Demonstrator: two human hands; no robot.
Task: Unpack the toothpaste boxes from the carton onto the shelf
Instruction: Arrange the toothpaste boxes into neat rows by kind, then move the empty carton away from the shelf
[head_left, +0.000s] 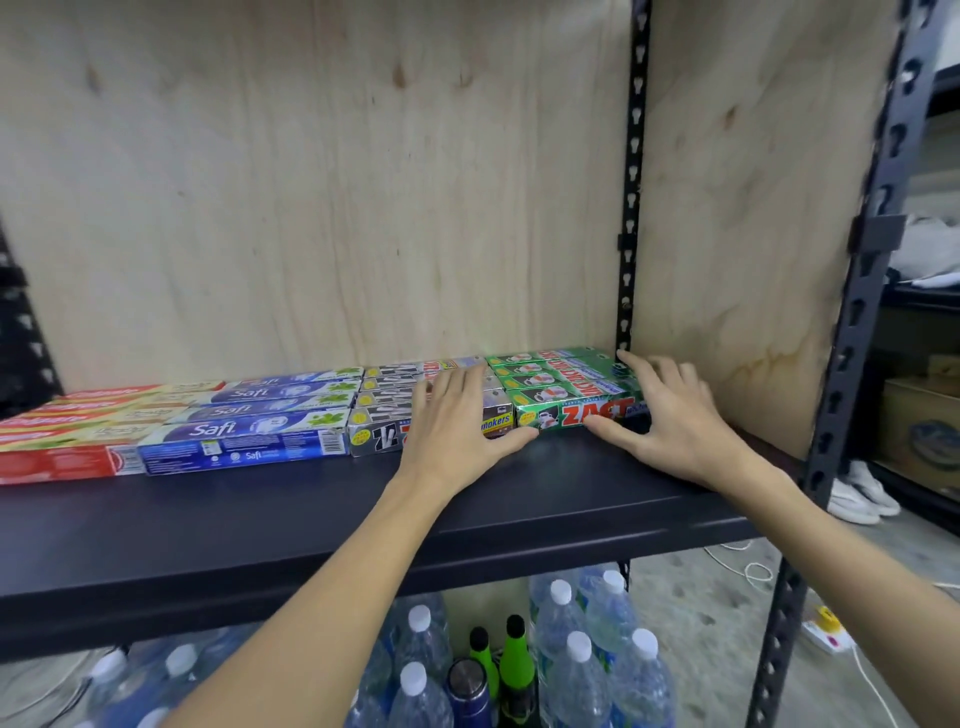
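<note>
Toothpaste boxes lie in rows along the back of a black shelf (311, 519): red boxes (67, 431) at the left, blue Safi boxes (249, 431), silver-black Zact boxes (384, 410), and green Zact boxes (550, 384) at the right end. My left hand (457, 421) lies flat with straight fingers on top of the silver-black boxes, its thumb at the front of the green ones. My right hand (670, 415) spreads over the right end of the green boxes, thumb against their front face. No carton is in view.
Plywood panels (337, 182) close the back and right side of the shelf bay, with black slotted uprights (631, 208) at the corners. Below the shelf stand several water bottles (587, 670) and dark and green bottles (514, 660). White shoes (857, 499) and cables lie on the floor at right.
</note>
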